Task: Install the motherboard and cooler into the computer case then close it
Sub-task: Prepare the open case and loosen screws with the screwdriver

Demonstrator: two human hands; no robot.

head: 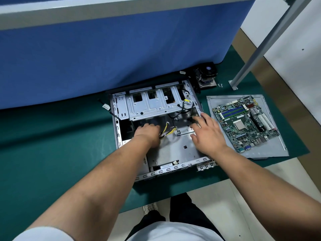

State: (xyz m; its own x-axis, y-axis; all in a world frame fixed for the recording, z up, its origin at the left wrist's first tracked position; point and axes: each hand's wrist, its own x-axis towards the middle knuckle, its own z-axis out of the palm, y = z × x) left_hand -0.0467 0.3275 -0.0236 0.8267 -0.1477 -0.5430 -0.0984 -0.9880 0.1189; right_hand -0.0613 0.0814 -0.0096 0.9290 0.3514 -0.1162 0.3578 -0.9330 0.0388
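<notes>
An open grey computer case [175, 150] lies flat on a green mat, its drive cage [152, 105] at the far side. My left hand [147, 132] reaches inside beside the yellow and black cable bundle [167, 130]; whether it holds the wires is hidden. My right hand [206, 131] hovers with spread fingers over the case's right inner part, near black cables [186, 108]. The green motherboard [245, 121] lies on the grey side panel [278, 146] to the right of the case. The cooler [206, 75] with its fan stands behind the case at the far right.
A blue cloth-covered bench [121, 49] rises right behind the case. A grey metal leg [257, 49] stands at the far right, with small screws [220, 85] near its foot. The green mat [52, 145] stretches left. My legs and a shoe [150, 206] are below the case.
</notes>
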